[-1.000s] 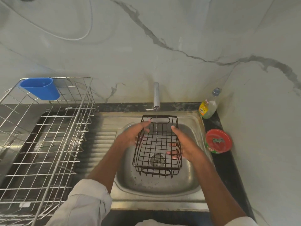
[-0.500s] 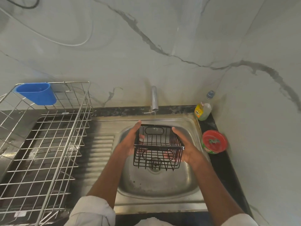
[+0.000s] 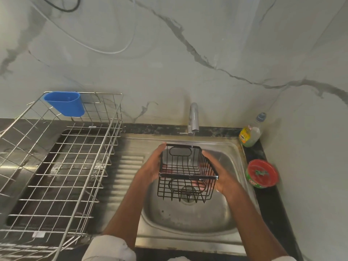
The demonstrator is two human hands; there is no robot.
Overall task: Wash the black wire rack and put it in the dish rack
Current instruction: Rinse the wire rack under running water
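Holding the black wire rack point(image 3: 188, 171) over the stainless steel sink basin point(image 3: 190, 217), centre of frame, open side up and tilted toward you. Your left hand point(image 3: 151, 169) presses flat against its left wall, fingers straight and together, tips at the far top corner. Your right hand point(image 3: 219, 176) cups the right wall from outside; fingertips point(image 3: 200, 183) curl under and show through the wires near the bottom. A thin stream from the chrome tap point(image 3: 193, 118) falls into the rack's far end.

Left of frame: the silver wire dish rack point(image 3: 56, 166) sits on the counter, well apart from the black rack, with a blue plastic cup point(image 3: 65, 103) hooked on its far rim.

Right of frame: a clear dish-soap bottle with yellow label point(image 3: 251, 133) stands at the sink's far corner; a round red-lidded green tub point(image 3: 261, 174) sits nearer you on the dark counter edge.
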